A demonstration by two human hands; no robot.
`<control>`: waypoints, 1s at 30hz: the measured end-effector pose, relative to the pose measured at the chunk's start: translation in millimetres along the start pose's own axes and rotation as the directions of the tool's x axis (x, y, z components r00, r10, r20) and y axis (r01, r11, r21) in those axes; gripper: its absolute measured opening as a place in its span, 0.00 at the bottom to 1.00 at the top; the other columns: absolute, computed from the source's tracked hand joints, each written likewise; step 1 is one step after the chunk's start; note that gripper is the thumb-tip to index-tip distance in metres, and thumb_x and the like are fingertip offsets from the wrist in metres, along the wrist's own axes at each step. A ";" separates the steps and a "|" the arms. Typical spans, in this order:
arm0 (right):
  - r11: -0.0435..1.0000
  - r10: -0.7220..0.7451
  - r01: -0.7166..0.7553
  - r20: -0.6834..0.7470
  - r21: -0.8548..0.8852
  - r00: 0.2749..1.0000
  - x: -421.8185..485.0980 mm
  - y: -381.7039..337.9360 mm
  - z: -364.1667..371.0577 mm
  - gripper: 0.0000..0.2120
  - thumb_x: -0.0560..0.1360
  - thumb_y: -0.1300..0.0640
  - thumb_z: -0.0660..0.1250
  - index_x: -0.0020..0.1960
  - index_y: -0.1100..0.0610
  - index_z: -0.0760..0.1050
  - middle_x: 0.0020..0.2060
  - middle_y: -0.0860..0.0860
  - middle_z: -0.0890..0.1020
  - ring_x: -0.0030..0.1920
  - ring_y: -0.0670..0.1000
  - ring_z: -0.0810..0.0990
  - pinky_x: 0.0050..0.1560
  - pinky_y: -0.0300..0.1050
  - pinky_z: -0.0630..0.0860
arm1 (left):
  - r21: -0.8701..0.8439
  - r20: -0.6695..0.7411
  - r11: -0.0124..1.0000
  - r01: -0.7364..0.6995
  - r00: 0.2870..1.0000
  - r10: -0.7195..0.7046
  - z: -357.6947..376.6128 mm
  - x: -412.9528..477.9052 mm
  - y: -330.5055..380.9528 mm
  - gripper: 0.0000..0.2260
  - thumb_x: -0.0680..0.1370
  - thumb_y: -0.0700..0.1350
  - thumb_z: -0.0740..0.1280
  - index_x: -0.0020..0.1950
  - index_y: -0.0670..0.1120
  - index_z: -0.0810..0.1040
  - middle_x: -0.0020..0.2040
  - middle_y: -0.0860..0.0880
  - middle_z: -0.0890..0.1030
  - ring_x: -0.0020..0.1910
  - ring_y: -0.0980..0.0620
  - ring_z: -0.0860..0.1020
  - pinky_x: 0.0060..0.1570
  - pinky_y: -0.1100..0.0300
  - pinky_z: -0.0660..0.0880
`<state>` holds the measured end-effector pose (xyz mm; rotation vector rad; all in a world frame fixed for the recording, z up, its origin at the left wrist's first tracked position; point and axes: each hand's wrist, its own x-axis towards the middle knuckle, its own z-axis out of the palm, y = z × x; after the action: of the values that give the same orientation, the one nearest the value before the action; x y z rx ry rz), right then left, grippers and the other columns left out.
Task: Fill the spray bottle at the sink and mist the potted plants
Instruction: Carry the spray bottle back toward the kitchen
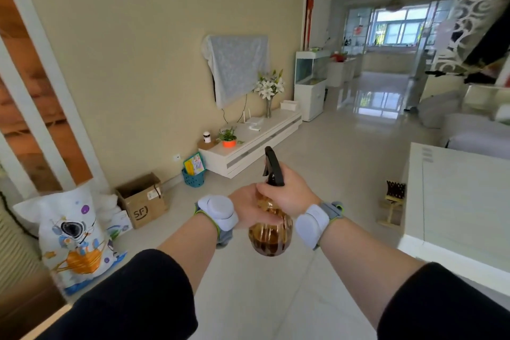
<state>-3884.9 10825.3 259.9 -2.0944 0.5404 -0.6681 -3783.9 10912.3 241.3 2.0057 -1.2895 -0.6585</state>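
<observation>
In the living room, left hand (244,208) and right hand (289,196) clasped the spray bottle (270,240); probably best aimed at the eleven-o'clock potted plant (228,137).

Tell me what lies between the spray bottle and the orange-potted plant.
In the head view, only pale floor and the white cabinet front lie between the spray bottle and the orange-potted plant.

I stand in a home's living room: a low white media cabinet (249,156) bears a glass vase of white lilies (269,94) (also a green plant in an orange pot (229,139)), a white-framed fish tank (310,69) beside it, a windowed kitchen (392,50) beyond.
</observation>
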 end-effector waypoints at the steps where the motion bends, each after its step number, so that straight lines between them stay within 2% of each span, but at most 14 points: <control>1: 1.000 -0.011 0.011 0.003 0.008 1.000 5.0 1.4 -3.3 0.13 0.72 0.57 0.70 0.55 0.58 0.72 0.44 0.58 0.80 0.45 0.57 0.78 0.49 0.52 0.75 | 0.001 0.000 1.000 -0.004 1.000 0.004 -2.1 7.1 -0.1 0.29 0.64 0.51 0.77 0.63 0.51 0.72 0.54 0.57 0.78 0.55 0.54 0.76 0.55 0.62 0.69; 4: 0.999 -0.029 0.029 0.009 0.014 1.000 49.9 18.7 -21.5 0.14 0.72 0.57 0.70 0.55 0.56 0.71 0.40 0.52 0.78 0.41 0.52 0.77 0.47 0.49 0.75 | -0.045 0.012 0.999 -0.029 0.999 0.030 -4.6 62.5 1.2 0.28 0.64 0.51 0.77 0.62 0.50 0.74 0.55 0.57 0.79 0.55 0.56 0.77 0.57 0.62 0.71; 7: 0.999 -0.016 0.016 -0.006 0.042 1.000 98.5 38.0 -33.1 0.13 0.71 0.58 0.70 0.51 0.51 0.69 0.39 0.50 0.78 0.40 0.51 0.76 0.45 0.48 0.75 | -0.089 0.018 0.995 -0.047 0.999 0.048 -14.0 116.8 -0.4 0.28 0.63 0.51 0.78 0.61 0.53 0.73 0.53 0.60 0.79 0.54 0.59 0.76 0.53 0.67 0.69; 8: 0.999 -0.016 0.017 -0.021 0.041 1.000 136.4 52.4 -34.4 0.12 0.71 0.59 0.70 0.49 0.50 0.69 0.38 0.50 0.78 0.40 0.51 0.77 0.45 0.48 0.75 | -0.114 0.025 0.992 -0.058 0.998 0.061 -22.1 157.3 -7.4 0.30 0.62 0.52 0.78 0.62 0.53 0.73 0.54 0.59 0.79 0.55 0.58 0.76 0.56 0.65 0.70; 10: 0.999 -0.001 0.003 -0.033 0.044 0.999 162.1 63.2 -35.8 0.11 0.71 0.60 0.68 0.48 0.51 0.69 0.38 0.52 0.77 0.40 0.54 0.77 0.45 0.52 0.76 | -0.139 0.021 0.988 -0.062 0.998 0.066 -27.0 184.3 -13.8 0.35 0.59 0.53 0.78 0.64 0.51 0.72 0.57 0.57 0.79 0.58 0.56 0.76 0.61 0.60 0.70; 15: 0.998 0.036 -0.031 -0.096 0.050 0.995 245.8 95.4 -25.4 0.10 0.71 0.61 0.67 0.48 0.52 0.69 0.33 0.51 0.76 0.34 0.50 0.75 0.40 0.49 0.75 | -0.170 0.004 0.977 -0.130 0.991 0.132 -48.7 272.8 -42.5 0.34 0.58 0.55 0.77 0.62 0.54 0.72 0.54 0.60 0.78 0.56 0.58 0.76 0.60 0.58 0.72; 17: 0.998 0.055 -0.049 -0.143 0.047 0.988 289.0 107.0 -22.6 0.08 0.71 0.61 0.67 0.45 0.51 0.70 0.34 0.54 0.77 0.35 0.52 0.76 0.40 0.49 0.76 | -0.184 0.004 0.969 -0.163 0.986 0.167 -64.2 317.2 -54.3 0.37 0.58 0.56 0.76 0.65 0.52 0.70 0.57 0.58 0.78 0.57 0.58 0.75 0.62 0.55 0.72; 19: 0.996 0.088 -0.079 -0.187 0.051 0.978 339.6 120.8 -20.3 0.08 0.71 0.61 0.67 0.43 0.50 0.69 0.34 0.53 0.76 0.35 0.51 0.75 0.39 0.48 0.75 | -0.194 0.046 0.959 -0.207 0.974 0.220 -80.7 368.9 -66.2 0.39 0.60 0.56 0.76 0.68 0.51 0.67 0.60 0.56 0.77 0.60 0.56 0.75 0.63 0.53 0.72; 22: 0.987 0.145 -0.122 -0.261 0.101 0.954 385.8 136.6 -27.8 0.11 0.71 0.60 0.67 0.42 0.46 0.68 0.32 0.50 0.75 0.31 0.48 0.73 0.32 0.39 0.73 | -0.152 0.089 0.968 -0.202 0.972 0.217 -96.0 421.8 -73.0 0.40 0.62 0.58 0.76 0.70 0.53 0.62 0.63 0.57 0.73 0.61 0.56 0.72 0.61 0.58 0.70; 24: 0.977 0.200 -0.162 -0.336 0.137 0.920 421.5 155.4 -35.9 0.11 0.71 0.60 0.67 0.42 0.46 0.68 0.33 0.50 0.75 0.30 0.47 0.72 0.25 0.31 0.70 | -0.127 0.159 0.972 -0.196 0.963 0.215 -101.0 462.0 -75.4 0.40 0.62 0.59 0.76 0.69 0.54 0.61 0.60 0.58 0.73 0.60 0.56 0.72 0.59 0.60 0.70; 25: 0.972 0.221 -0.173 -0.353 0.162 0.909 436.9 166.3 -41.1 0.11 0.71 0.60 0.67 0.42 0.46 0.68 0.34 0.51 0.76 0.30 0.47 0.73 0.24 0.30 0.69 | -0.116 0.195 0.969 -0.218 0.952 0.238 -99.8 481.2 -76.2 0.37 0.62 0.58 0.76 0.67 0.55 0.64 0.58 0.60 0.75 0.58 0.58 0.74 0.57 0.62 0.71; 27: 0.961 0.255 -0.191 -0.369 0.200 0.894 466.7 187.2 -53.7 0.11 0.71 0.60 0.68 0.44 0.46 0.69 0.36 0.53 0.78 0.32 0.48 0.76 0.28 0.33 0.73 | -0.090 0.224 0.960 -0.266 0.934 0.279 -95.5 519.7 -70.7 0.28 0.64 0.55 0.76 0.61 0.59 0.69 0.51 0.64 0.78 0.53 0.63 0.76 0.52 0.69 0.72; 30: 0.950 0.288 -0.209 -0.391 0.232 0.874 509.9 223.7 -75.5 0.14 0.70 0.60 0.69 0.47 0.44 0.69 0.38 0.55 0.81 0.39 0.53 0.80 0.40 0.44 0.77 | -0.040 0.230 0.951 -0.307 0.923 0.307 -86.7 582.9 -63.0 0.26 0.64 0.57 0.75 0.58 0.55 0.69 0.50 0.60 0.77 0.51 0.58 0.77 0.49 0.66 0.71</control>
<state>-3573.2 10357.9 246.8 -1.6703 0.9371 -0.9853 -3459.0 10417.4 214.8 1.7061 -1.6980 -0.7576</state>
